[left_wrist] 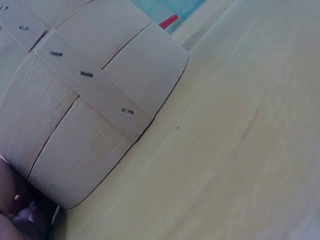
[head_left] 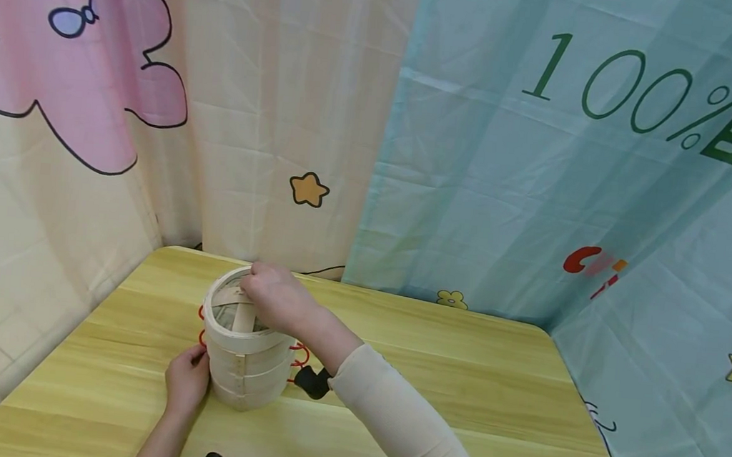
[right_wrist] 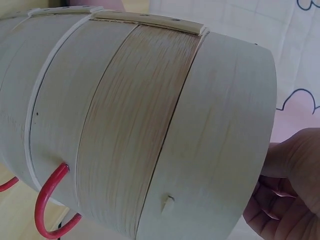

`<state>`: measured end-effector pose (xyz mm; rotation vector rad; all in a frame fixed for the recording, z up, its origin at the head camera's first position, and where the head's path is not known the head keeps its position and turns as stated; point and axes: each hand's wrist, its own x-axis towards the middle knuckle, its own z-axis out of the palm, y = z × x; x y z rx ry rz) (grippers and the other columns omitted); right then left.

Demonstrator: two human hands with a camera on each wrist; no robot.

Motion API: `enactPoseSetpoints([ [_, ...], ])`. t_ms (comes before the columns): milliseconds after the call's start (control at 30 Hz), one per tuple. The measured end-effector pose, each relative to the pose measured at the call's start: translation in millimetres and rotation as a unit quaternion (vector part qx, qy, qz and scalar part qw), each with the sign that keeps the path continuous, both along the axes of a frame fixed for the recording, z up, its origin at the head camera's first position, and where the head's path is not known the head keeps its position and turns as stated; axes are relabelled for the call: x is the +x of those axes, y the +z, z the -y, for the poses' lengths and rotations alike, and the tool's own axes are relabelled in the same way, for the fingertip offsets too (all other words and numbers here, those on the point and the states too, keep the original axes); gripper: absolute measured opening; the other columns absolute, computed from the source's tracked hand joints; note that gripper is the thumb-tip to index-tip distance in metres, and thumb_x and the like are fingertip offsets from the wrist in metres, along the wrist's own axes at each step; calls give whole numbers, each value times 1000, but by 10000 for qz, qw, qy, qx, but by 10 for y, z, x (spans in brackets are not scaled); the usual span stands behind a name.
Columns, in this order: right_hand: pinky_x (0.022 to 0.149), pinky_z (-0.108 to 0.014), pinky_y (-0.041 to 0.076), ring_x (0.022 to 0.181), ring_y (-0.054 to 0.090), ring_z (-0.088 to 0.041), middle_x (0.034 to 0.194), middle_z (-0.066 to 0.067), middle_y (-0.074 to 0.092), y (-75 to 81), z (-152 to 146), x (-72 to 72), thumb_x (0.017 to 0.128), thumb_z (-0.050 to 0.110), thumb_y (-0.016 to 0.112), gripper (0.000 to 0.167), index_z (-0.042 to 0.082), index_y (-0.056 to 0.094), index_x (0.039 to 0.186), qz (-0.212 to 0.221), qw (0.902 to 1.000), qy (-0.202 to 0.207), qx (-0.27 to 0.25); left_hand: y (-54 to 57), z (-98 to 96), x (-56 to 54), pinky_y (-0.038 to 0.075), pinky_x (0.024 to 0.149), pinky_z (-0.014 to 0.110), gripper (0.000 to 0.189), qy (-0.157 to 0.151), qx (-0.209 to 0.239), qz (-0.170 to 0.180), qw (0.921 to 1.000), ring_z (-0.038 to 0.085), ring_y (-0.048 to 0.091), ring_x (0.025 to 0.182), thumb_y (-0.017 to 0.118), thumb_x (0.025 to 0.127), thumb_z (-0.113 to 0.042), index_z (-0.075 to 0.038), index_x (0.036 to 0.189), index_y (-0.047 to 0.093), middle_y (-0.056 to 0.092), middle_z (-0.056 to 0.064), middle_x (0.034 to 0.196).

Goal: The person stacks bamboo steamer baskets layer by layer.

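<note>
A round, stacked pale-wood steamer (head_left: 248,373) with stapled seams and red loops on its sides stands upright on the table. Its lid (head_left: 228,296) sits on top, crossed by flat wooden strips. My right hand (head_left: 277,297) reaches over the lid with curled fingers and grips it at the top; the fingertips are hidden in the head view. Low on the steamer's left side, my left hand (head_left: 188,379) pinches a red loop, which shows between the fingers (left_wrist: 7,220) in the left wrist view. Another red loop (right_wrist: 47,200) stands out from a tier in the right wrist view.
The wood-grain table (head_left: 457,386) reaches back to printed curtains (head_left: 298,108) that hang behind it and along both sides. Dark wrist cameras sit near each arm, the right one (head_left: 311,382) beside the steamer.
</note>
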<state>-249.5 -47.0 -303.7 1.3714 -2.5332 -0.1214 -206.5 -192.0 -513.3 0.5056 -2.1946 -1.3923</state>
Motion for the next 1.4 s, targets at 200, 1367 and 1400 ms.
enactPoseSetpoints([
  [200,61,-19,41,70,48,-9,80,1,53,13,-18,10,91,7,55,15,12,68,88,11,10000,42,-39,8,-2,-5,39,65,20,20,-22,66,55,10000,33,57,86,53,86,-1,13,94,65,64,25,90],
  [1367,72,-19,42,82,52,-12,90,0,57,0,-233,-62,94,14,52,16,9,65,99,659,9960,70,-603,-20,9,-11,37,67,17,22,13,48,154,9999,33,56,90,52,87,-3,12,99,64,64,26,95],
  [1400,73,-20,42,82,52,-13,91,-1,57,-1,-299,-67,93,15,53,16,8,65,100,664,9949,73,-758,-20,13,-11,37,66,17,22,6,60,158,9999,32,56,89,52,87,-3,12,99,64,64,26,95],
])
